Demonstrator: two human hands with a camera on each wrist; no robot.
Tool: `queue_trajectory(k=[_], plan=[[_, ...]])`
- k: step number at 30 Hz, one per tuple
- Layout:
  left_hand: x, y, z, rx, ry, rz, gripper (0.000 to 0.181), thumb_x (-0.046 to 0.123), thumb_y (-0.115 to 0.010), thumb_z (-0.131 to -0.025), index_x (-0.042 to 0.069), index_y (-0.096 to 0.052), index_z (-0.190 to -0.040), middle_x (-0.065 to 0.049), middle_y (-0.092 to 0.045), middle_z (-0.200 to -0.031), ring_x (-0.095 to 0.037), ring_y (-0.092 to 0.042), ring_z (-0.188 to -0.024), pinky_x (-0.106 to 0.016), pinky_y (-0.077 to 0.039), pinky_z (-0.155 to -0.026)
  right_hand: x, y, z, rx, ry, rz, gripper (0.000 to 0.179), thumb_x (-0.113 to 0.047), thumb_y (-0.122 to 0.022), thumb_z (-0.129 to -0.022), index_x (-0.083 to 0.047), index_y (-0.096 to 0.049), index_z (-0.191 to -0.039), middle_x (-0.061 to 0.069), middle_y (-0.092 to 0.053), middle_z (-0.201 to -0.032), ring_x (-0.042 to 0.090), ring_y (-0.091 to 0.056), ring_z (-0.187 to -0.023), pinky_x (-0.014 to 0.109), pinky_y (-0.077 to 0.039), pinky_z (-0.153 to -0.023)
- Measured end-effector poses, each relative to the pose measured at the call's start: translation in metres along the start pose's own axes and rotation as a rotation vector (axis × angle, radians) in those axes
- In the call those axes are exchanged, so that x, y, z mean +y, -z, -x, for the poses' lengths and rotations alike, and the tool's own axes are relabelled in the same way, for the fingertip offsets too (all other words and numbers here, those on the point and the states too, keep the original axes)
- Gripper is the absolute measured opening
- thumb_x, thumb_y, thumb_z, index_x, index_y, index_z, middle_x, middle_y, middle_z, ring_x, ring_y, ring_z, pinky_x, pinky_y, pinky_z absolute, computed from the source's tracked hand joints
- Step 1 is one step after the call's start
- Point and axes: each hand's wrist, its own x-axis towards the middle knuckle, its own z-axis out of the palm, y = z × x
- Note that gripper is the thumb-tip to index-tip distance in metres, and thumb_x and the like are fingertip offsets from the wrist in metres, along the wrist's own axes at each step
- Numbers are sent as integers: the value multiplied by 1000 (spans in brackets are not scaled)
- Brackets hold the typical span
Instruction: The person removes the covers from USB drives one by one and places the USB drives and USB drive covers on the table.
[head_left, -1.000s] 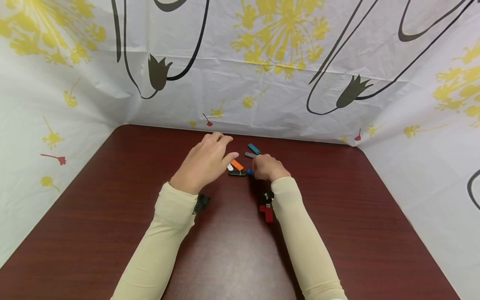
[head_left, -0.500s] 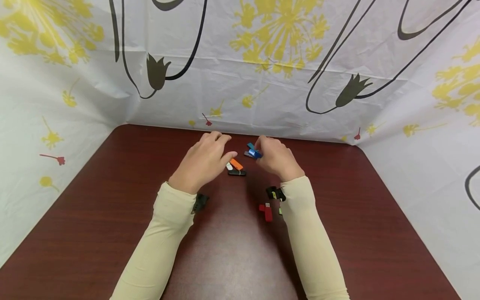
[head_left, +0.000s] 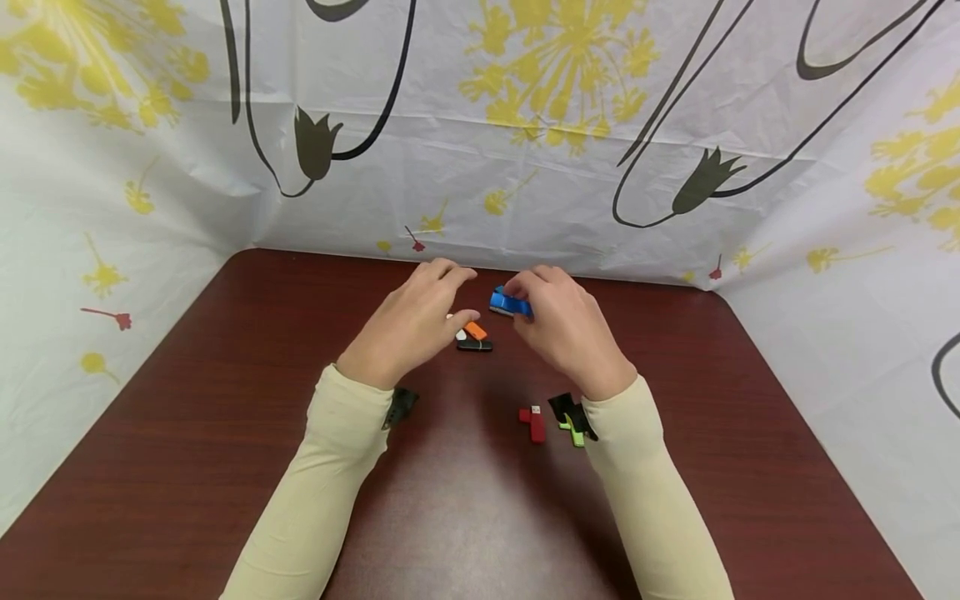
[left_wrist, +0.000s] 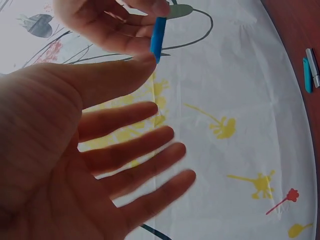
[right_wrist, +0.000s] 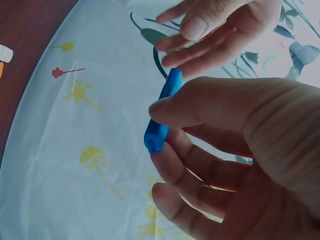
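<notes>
My right hand (head_left: pixel 566 329) pinches a blue USB stick (right_wrist: pixel 164 112) between thumb and fingers, raised above the table. In the head view this stick overlaps a grey USB stick and a teal one, both seen better in the left wrist view: the grey stick (left_wrist: pixel 313 67) beside the teal stick (left_wrist: pixel 307 76). To the left, my left hand (head_left: pixel 416 321) hovers with fingers spread and nothing in them. Near its thumb lie an orange USB stick (head_left: pixel 476 331), a white one (head_left: pixel 461 335) and a black one (head_left: pixel 475 345).
Closer to me on the dark red table (head_left: pixel 465 517) lie a red USB stick (head_left: pixel 536 425) with its plug showing and a lime green stick (head_left: pixel 576 436), partly hidden by a black wrist mount (head_left: pixel 566 408). A white patterned sheet (head_left: pixel 450 142) walls the back and sides.
My right hand has taken the blue stick up from beside the black one and brought it back and up. Its forearm has swung right, uncovering the green stick. My left hand has barely moved.
</notes>
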Motion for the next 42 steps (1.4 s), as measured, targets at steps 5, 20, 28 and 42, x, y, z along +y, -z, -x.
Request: queue_trajectory(k=[5,20,28,42], plan=[[3,-1,0,64,-118,1,55,24,-81,-100,5,-63,-148,-12,-62,-144,-28,-60,-130,-39,-61,-100,-2,3,8,71,68,7,27,-1,-79,-91,-6,-77,-117,11,-72,-117,31,-68,-107,48,-63,-87],[7,-4,-2,150,-280,96,27,14,-80,-99,1,-76,-122,-10,-70,-113,-22,-66,-95,-29,-61,-82,-2,11,11,104,129,-135,26,1,-81,-90,-4,-76,-115,9,-71,-111,25,-68,-94,40,-60,-83],[9,-9,-2,204,-338,61,23,12,-80,-99,-2,-77,-117,-11,-68,-107,-21,-65,-91,-27,-59,-79,0,14,11,85,119,-160,27,0,-81,-92,-3,-76,-118,10,-71,-114,25,-69,-98,40,-61,-85],[9,-8,-1,193,-352,71,22,11,-78,-100,-3,-78,-117,-13,-69,-107,-22,-66,-94,-28,-61,-82,2,11,9,87,149,-146,23,-8,-88,-91,-5,-80,-112,8,-72,-107,24,-69,-88,36,-61,-80]])
